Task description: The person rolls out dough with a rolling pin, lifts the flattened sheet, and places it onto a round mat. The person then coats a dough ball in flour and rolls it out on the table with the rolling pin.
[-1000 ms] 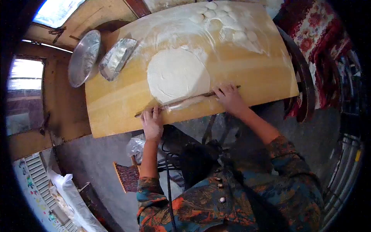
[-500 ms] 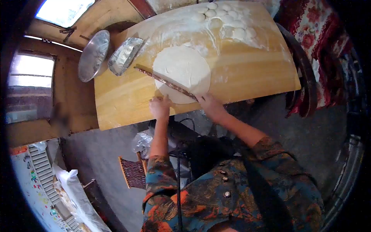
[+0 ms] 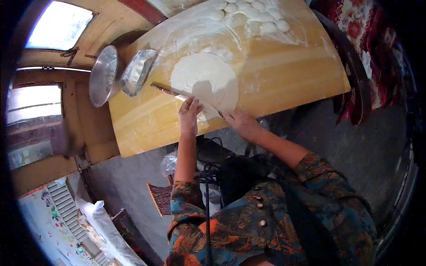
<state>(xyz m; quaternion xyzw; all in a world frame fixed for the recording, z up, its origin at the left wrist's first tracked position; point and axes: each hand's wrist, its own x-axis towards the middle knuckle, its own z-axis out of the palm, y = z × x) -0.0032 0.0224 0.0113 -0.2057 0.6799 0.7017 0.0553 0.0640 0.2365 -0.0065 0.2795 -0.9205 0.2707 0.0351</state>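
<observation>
A thin round sheet of dough (image 3: 206, 73) lies on the floured wooden board (image 3: 284, 84). Its near edge is folded up over a slim dark rolling pin (image 3: 163, 88), which runs slantwise across it. My left hand (image 3: 190, 116) is closed at that near edge, fingers pinching the dough against the pin. At the pin's right end, my right hand (image 3: 243, 125) has its fingers closed round the tip. The middle of the pin is hidden under the dough.
Several dough balls (image 3: 268, 27) sit in flour at the board's far side. At the left stand a metal bowl (image 3: 103, 76) and an opened foil-like bag (image 3: 137, 72). A woven stool (image 3: 159, 198) is on the floor below; patterned red cloth (image 3: 355, 31) hangs at the right.
My left hand has moved up and slightly right, from the board's near edge onto the dough. The dough's near edge now wraps over the pin. My right hand stays at the pin's end.
</observation>
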